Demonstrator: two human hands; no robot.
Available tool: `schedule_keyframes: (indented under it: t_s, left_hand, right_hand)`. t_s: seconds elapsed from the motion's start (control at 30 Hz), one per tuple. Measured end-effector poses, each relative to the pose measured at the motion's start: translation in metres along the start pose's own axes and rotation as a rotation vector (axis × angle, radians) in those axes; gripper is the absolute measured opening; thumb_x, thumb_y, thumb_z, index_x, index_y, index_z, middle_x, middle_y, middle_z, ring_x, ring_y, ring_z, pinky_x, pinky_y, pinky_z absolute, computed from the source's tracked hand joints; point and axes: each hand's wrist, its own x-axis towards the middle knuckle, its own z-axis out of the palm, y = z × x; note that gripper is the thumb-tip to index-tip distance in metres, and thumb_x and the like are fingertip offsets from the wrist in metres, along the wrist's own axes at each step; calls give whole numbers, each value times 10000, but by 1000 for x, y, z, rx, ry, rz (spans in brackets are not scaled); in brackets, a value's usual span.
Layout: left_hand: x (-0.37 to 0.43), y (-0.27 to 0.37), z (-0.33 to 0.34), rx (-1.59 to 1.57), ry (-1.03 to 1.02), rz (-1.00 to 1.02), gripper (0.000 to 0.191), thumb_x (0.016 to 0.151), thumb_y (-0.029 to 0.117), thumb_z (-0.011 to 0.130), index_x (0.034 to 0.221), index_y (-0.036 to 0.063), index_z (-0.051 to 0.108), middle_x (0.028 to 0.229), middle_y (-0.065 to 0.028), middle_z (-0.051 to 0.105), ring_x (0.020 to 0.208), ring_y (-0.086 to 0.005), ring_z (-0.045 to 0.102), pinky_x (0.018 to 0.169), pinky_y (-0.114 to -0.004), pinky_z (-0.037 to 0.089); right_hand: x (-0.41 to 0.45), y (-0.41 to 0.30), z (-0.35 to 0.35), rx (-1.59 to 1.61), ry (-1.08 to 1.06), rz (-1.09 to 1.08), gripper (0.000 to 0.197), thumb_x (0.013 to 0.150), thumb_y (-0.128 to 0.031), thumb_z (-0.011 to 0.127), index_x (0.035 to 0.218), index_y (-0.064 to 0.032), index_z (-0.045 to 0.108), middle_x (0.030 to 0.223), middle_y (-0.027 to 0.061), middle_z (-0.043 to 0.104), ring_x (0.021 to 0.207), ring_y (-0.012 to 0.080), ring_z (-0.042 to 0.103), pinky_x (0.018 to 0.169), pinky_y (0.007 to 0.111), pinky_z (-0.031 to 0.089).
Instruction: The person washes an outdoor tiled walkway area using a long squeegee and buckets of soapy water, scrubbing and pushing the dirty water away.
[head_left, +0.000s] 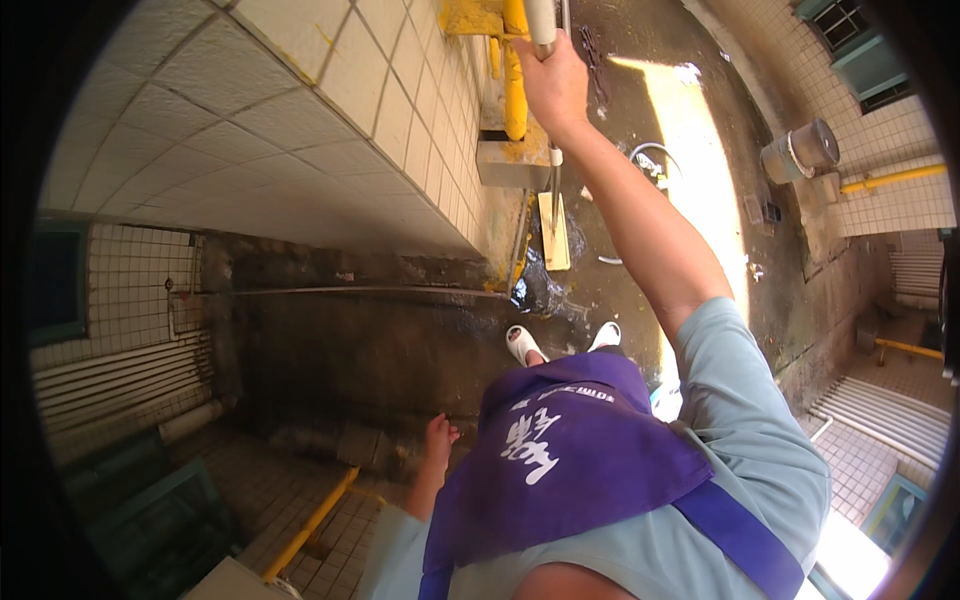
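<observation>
My right hand (556, 84) grips the upper part of a long handle (541, 22) with a white sleeve and a metal shaft. The shaft runs down to a flat, pale yellow rectangular head (555, 232), which lies on the wet ground beside the tiled wall's corner. My left hand (441, 439) hangs at my side, fingers loosely curled, with nothing seen in it. A purple apron (577, 457) with white writing covers my front. White open-toed slippers (525, 343) are on my feet. Dark water glistens near the flat head.
Yellow pipes (515, 90) run down the tiled wall (420, 112) on a concrete block (514, 163). A grey hose loop (652, 146) and scattered litter lie on the ground. A lidded bucket (814, 146) is by the right wall. A thin pipe (360, 290) crosses at left.
</observation>
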Motion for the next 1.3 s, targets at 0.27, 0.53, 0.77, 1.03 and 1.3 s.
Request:
schedule_keyframes:
  t_s: [0.27, 0.53, 0.77, 1.03, 1.3]
  left_hand:
    - [-6, -53, -18, -163, 87, 18, 347, 939, 169, 477, 1249, 12, 466, 770, -83, 568, 590, -137, 535, 557, -269, 500]
    - [-10, -50, 9, -165, 147, 41, 379, 939, 133, 477, 1295, 5, 445, 809, -68, 546, 677, -130, 528, 573, -269, 471]
    - [-28, -95, 25, -288, 204, 3, 346, 952, 187, 474, 1247, 7, 482, 888, -80, 586, 706, -144, 551, 593, -283, 476]
    - [-58, -123, 96, -200, 330, -64, 339, 960, 198, 456, 1236, 3, 487, 849, -86, 593, 677, -146, 562, 594, -285, 483]
    - [-58, -170, 259, -300, 328, -63, 291, 941, 161, 445, 1187, 35, 538, 912, -102, 628, 723, -183, 587, 661, -324, 488]
  right_hand:
    - [-14, 8, 74, -284, -280, -383, 470, 803, -357, 643, 1031, 33, 514, 975, 235, 615, 935, 376, 601, 802, 455, 477]
    - [15, 60, 65, -51, -565, -17, 588, 797, -335, 658, 1222, 33, 487, 786, 99, 649, 682, 138, 634, 597, 265, 501]
    - [-16, 96, 69, 30, -658, 109, 650, 835, -220, 630, 1362, 35, 348, 846, 109, 640, 684, 115, 615, 556, 246, 483]
    - [-100, 226, 0, -72, -1037, 296, 361, 874, -169, 581, 1188, 6, 541, 773, 64, 617, 575, 97, 543, 479, 245, 438]
    - [-106, 250, -80, -511, -1480, -265, 312, 848, -185, 616, 1129, -48, 606, 882, 159, 671, 795, 280, 654, 717, 360, 508]
